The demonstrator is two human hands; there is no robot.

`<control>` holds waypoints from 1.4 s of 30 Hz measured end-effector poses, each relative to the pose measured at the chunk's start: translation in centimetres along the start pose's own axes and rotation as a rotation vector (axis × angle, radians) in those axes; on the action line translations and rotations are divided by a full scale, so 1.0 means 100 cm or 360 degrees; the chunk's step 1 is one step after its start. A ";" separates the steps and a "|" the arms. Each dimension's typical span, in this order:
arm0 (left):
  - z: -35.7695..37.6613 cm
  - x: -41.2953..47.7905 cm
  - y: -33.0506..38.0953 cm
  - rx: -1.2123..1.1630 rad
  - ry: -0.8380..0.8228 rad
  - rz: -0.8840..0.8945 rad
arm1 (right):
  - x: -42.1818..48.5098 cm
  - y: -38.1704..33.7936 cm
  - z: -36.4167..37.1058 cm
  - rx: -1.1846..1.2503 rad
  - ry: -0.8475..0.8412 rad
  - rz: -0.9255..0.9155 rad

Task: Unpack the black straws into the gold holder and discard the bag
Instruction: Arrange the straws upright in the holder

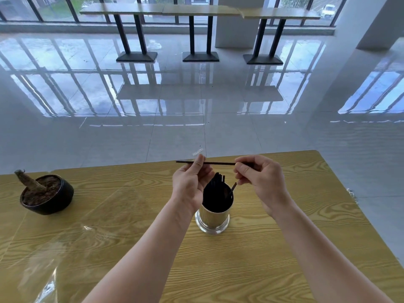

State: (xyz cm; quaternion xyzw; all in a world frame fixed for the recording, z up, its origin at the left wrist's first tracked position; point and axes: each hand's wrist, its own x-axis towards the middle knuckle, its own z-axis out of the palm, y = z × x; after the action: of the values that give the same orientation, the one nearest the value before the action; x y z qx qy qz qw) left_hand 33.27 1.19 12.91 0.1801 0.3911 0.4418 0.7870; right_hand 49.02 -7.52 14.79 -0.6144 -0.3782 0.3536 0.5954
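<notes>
A thin black straw (218, 163) lies level in the air above the gold holder (213, 217), held at both ends. My left hand (191, 184) pinches it near its left part, and a scrap of clear wrapper (197, 152) sticks up above those fingers. My right hand (260, 178) grips the straw's right end. The gold holder stands upright on the wooden table (273, 259) between my forearms. Several black straws (217, 184) stand in it, and one leans to the right.
A dark round pot (47, 194) with soil and a cut stump sits at the table's left. Clear plastic film (43, 270) lies on the table at the lower left. Beyond the table's far edge is a glossy tiled floor and high tables (196, 12) by the windows.
</notes>
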 end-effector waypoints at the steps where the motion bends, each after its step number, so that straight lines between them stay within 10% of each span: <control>1: -0.002 0.000 -0.002 0.0080 -0.0018 -0.0020 | 0.000 -0.003 -0.002 0.0064 0.0050 -0.0022; 8: -0.042 0.003 -0.010 0.1415 0.0262 0.0498 | 0.005 -0.030 -0.039 -0.0761 0.0033 -0.0229; 18: -0.047 0.004 -0.034 0.2503 -0.0166 0.0863 | 0.012 0.021 0.029 -0.1589 -0.0340 -0.0026; 30: -0.062 0.001 -0.039 0.2562 -0.0246 0.0892 | -0.008 0.051 0.003 -0.1293 0.0188 -0.0279; 42: -0.053 -0.009 -0.049 0.2589 -0.0388 0.0924 | -0.004 0.059 0.030 -0.1366 0.0018 -0.0154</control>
State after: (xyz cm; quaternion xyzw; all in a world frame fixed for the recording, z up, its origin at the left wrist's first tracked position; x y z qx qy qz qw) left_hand 31.62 -2.55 6.95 0.8249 0.4368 0.1861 0.3068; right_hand 46.44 -6.55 8.79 -0.7898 -0.5160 0.1325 0.3038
